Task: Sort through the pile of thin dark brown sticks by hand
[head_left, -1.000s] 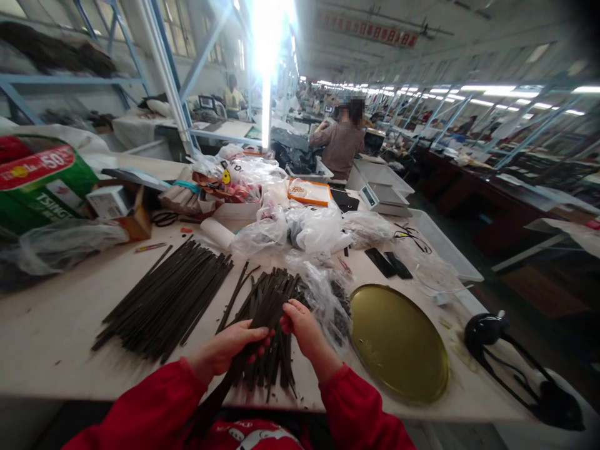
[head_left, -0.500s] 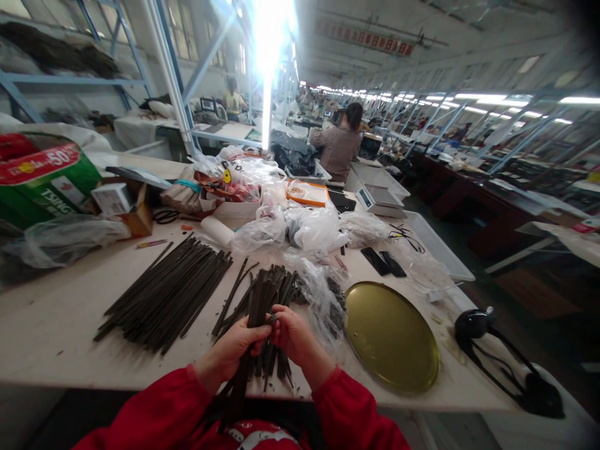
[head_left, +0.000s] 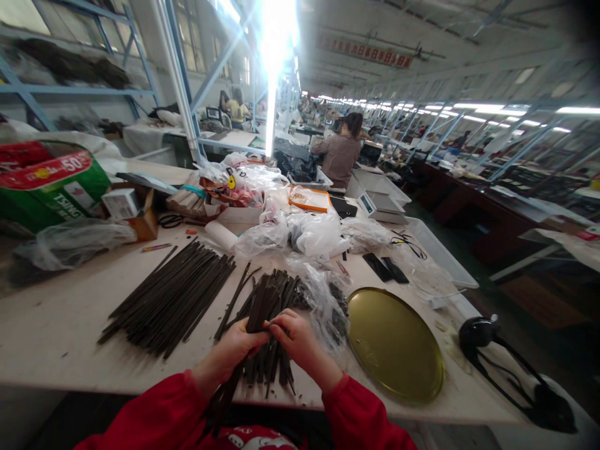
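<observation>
My left hand (head_left: pixel 241 344) is wrapped round a bundle of dark brown strips (head_left: pixel 263 304), held upright at a slant with its lower ends hanging past the table's front edge. The fingers of my right hand (head_left: pixel 291 331) are pinched together against the bundle's right side, by my left thumb. What they pinch is hidden. Behind and under my hands lies a loose pile of similar dark strips (head_left: pixel 284 287). To the left a larger heap of long strips (head_left: pixel 169 300) lies side by side on the table. Clear plastic film (head_left: pixel 323 312) with small dark pieces lies just right of my hands.
A round gold tray (head_left: pixel 396 344) lies at the right, with a black stand-like object (head_left: pixel 515 375) beyond it. White plastic bags (head_left: pixel 319 232) and a white roll (head_left: pixel 222 235) are at the back. A green and red bag (head_left: pixel 51 187) stands left. A person (head_left: pixel 341 153) sits farther off.
My right fingers have closed in against the bundle beside my left thumb; the small dark piece seen at them before is now hidden. The whole view has shifted slightly.
</observation>
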Motion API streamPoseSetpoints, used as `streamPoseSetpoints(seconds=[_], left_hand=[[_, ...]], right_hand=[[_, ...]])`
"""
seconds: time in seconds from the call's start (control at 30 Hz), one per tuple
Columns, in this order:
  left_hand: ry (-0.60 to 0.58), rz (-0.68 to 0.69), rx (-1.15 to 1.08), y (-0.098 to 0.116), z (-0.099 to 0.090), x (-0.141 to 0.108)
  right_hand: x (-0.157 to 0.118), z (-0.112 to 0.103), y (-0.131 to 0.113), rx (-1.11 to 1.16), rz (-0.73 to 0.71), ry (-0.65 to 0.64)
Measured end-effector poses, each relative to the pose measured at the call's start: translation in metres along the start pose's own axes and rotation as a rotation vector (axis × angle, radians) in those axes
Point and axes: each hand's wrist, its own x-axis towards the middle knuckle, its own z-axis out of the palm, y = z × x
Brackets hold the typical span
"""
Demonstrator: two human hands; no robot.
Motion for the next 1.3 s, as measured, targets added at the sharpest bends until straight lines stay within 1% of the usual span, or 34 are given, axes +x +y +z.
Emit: streamPoseSetpoints(seconds=[0.1,0.17,0.2,0.23,0.33,0.37,0.4,0.47,0.5,0.53,0.6,0.67,0.73,0.77,0.83,0.93,1.0,1.03,1.1,1.13,1.17,1.2,1.23,1.3], left_hand=[[-0.021,-0.016,0.048,0.000,-0.002,0.002],[-0.035,-0.026,0.065,0.001,-0.004,0.004],[-0.036,-0.029,0.064,0.002,-0.005,0.006],[-0.035,-0.034,0.056,0.004,-0.006,0.008],[-0.009,-0.046,0.009,0.010,-0.014,0.019],[0.010,-0.047,-0.002,0.011,-0.017,0.024],[0.035,-0.051,-0.010,0.013,-0.021,0.030],[0.078,-0.062,-0.025,0.015,-0.028,0.043],[0.081,-0.072,-0.033,0.015,-0.031,0.049],[0.069,-0.086,-0.040,0.015,-0.032,0.055],[0.020,-0.121,-0.053,0.014,-0.034,0.065],[-0.013,-0.151,-0.086,0.011,-0.037,0.075],[-0.009,-0.167,-0.144,0.007,-0.044,0.086],[0.002,-0.164,-0.174,0.006,-0.049,0.092],[0.051,-0.150,-0.190,0.006,-0.064,0.103],[0.144,-0.120,-0.083,0.013,-0.090,0.114],[0.169,-0.087,0.014,0.021,-0.101,0.116],[0.165,-0.070,0.051,0.024,-0.104,0.116],[0.135,-0.065,0.089,0.030,-0.105,0.113],[0.107,-0.074,0.089,0.032,-0.102,0.111],[0.078,-0.088,0.075,0.034,-0.099,0.108],[0.049,-0.101,0.053,0.034,-0.094,0.105],[0.024,-0.111,0.025,0.035,-0.089,0.101],[-0.007,-0.117,-0.047,0.035,-0.076,0.092]], right_hand=[[0.003,0.004,0.007,-0.178,-0.081,-0.062],[0.006,0.009,0.012,-0.255,-0.091,-0.061],[0.008,0.012,0.015,-0.255,-0.073,-0.050],[0.010,0.015,0.018,-0.232,-0.037,-0.027],[0.016,0.022,0.026,-0.141,0.135,0.042],[0.018,0.024,0.028,-0.142,0.189,0.025],[0.020,0.026,0.030,-0.161,0.230,-0.021],[0.026,0.032,0.034,-0.192,0.268,-0.121],[0.030,0.035,0.036,-0.164,0.273,-0.129],[0.036,0.039,0.039,-0.096,0.285,-0.098],[0.050,0.047,0.045,0.150,0.331,0.035],[0.067,0.055,0.054,0.423,0.430,0.138],[0.085,0.063,0.068,0.569,0.545,0.178],[0.094,0.067,0.077,0.586,0.589,0.186],[0.111,0.072,0.097,0.548,0.647,0.198],[0.134,0.076,0.129,0.465,0.670,0.209],[0.145,0.077,0.141,0.401,0.674,0.243],[0.149,0.077,0.142,0.359,0.664,0.285],[0.153,0.074,0.133,0.282,0.595,0.359],[0.154,0.072,0.124,0.289,0.554,0.346],[0.154,0.069,0.113,0.336,0.519,0.302],[0.152,0.065,0.101,0.426,0.496,0.222],[0.150,0.061,0.089,0.551,0.501,0.148],[0.143,0.053,0.067,0.807,0.563,0.081]])
